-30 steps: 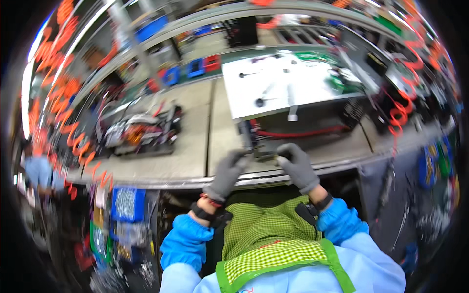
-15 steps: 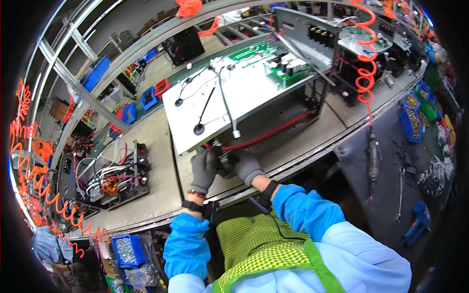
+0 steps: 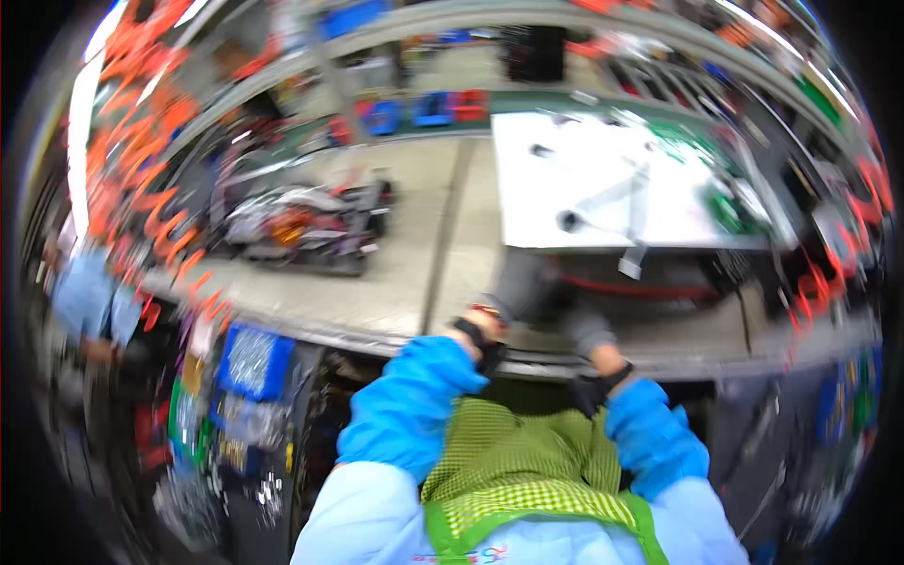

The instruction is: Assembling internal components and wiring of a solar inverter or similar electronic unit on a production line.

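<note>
A large equipment case with a bright white top panel [image 3: 584,179] rests on the bench before me. My left hand [image 3: 525,284], in a grey glove, is at the near left corner of the case, below the panel edge. Close beside it is my right hand [image 3: 588,330], also gloved, at the case's open front. Both hands are smeared by motion, so their fingers and anything in them cannot be made out. A red cable [image 3: 640,289] runs along the front under the panel. A white connector [image 3: 630,264] hangs over the panel's near edge. Green circuit boards [image 3: 730,207] sit at the panel's right side.
An open unit full of wires [image 3: 292,231] stands on the bench to the left. Blue bins [image 3: 434,108] and a red bin [image 3: 469,104] line the back. Below left is a blue bin of screws [image 3: 252,360]. Orange coiled hoses [image 3: 160,212] hang at left; another person's blue sleeve [image 3: 89,292] shows there.
The whole view has swung left, so the case now appears farther right and blurred. Both hands stay low at the front of the case, near its left corner.
</note>
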### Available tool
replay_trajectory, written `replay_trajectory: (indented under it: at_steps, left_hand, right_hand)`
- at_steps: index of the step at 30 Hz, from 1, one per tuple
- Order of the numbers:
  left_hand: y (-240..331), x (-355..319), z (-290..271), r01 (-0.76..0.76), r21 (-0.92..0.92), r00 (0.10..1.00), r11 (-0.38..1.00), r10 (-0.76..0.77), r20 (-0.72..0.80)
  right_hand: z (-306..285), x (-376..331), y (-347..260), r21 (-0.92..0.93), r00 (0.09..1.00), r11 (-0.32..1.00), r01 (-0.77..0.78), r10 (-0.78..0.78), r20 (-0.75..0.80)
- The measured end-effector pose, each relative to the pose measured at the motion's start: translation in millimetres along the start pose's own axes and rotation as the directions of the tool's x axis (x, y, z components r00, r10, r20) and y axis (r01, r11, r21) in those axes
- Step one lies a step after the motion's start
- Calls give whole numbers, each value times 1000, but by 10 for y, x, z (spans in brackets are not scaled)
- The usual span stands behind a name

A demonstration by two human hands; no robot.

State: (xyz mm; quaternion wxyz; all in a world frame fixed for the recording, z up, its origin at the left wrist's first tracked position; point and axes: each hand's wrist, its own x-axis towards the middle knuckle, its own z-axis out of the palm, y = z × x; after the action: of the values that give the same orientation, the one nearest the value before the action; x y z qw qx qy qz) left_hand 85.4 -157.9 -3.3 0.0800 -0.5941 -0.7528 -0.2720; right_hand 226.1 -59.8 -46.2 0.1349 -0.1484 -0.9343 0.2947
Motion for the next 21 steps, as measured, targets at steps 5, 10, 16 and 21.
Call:
replay_trajectory:
  at_steps: [5,10,16,21]
  left_hand:
    - [111,-64,-60,109,-126,982,986,-126,-138]
    - [142,-131,-183,54,-20,985,998,-57,-165]
    - [141,-135,-140,102,-87,987,991,-111,-113]
    - [139,-138,-128,114,-98,987,989,-124,-102]
  right_hand:
    - [111,236,351,-550,867,672,496,-415,274]
    - [164,346,507,-590,915,726,354,-138,379]
    - [97,368,515,-552,864,753,359,-44,502]
    - [248,387,628,-671,920,699,247,46,388]
